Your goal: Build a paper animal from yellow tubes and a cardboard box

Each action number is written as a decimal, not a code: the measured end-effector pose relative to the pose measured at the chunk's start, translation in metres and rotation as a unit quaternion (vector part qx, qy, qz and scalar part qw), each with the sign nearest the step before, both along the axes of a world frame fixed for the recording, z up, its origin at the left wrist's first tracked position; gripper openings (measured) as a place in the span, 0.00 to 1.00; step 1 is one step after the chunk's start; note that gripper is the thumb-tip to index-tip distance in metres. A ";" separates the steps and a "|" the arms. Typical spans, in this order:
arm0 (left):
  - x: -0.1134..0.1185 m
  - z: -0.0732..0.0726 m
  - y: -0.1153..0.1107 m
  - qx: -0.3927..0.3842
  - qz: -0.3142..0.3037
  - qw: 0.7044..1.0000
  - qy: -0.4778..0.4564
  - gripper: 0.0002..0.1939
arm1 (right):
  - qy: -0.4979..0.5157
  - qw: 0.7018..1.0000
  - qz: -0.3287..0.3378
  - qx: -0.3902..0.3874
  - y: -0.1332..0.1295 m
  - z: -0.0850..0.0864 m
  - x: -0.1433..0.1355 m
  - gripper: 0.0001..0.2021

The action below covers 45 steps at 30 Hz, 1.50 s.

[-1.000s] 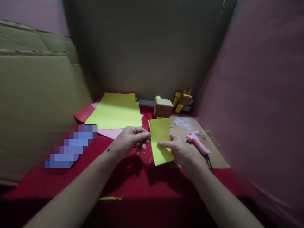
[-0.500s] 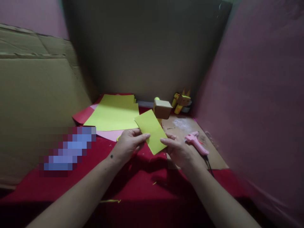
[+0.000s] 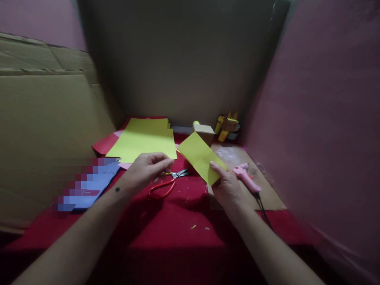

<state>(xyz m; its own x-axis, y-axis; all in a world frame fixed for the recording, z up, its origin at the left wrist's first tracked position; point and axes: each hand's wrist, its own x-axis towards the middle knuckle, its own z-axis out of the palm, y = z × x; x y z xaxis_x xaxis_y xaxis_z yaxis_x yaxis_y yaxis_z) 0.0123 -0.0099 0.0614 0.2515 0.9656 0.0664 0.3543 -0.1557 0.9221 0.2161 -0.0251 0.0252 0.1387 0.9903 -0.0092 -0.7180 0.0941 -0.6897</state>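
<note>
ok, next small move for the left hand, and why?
Probably close the left hand around the handles of the scissors: its fingers are right by them, partly hiding them, though contact is unclear. The right hand alone grips the yellow card, so the left seems free for it.

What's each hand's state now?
Left hand: curled by the scissors; can't tell if it holds anything.
Right hand: closed, holding yellow paper.

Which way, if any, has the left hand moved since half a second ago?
Yes: the left hand has moved leftward, farther from the pink glue gun, and off the held yellow paper.
</note>
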 end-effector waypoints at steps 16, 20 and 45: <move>-0.009 -0.032 0.000 0.184 -0.054 0.883 0.429 0.16 | -0.044 0.997 0.061 -0.014 0.004 -0.021 0.004 0.12; -0.014 -0.047 0.009 0.173 -0.063 0.839 0.513 0.17 | -0.049 0.996 0.075 -0.012 0.002 -0.021 0.007 0.13; -0.034 -0.023 -0.014 0.138 -0.072 0.898 0.411 0.19 | 0.028 0.999 0.020 -0.007 0.003 -0.015 0.020 0.14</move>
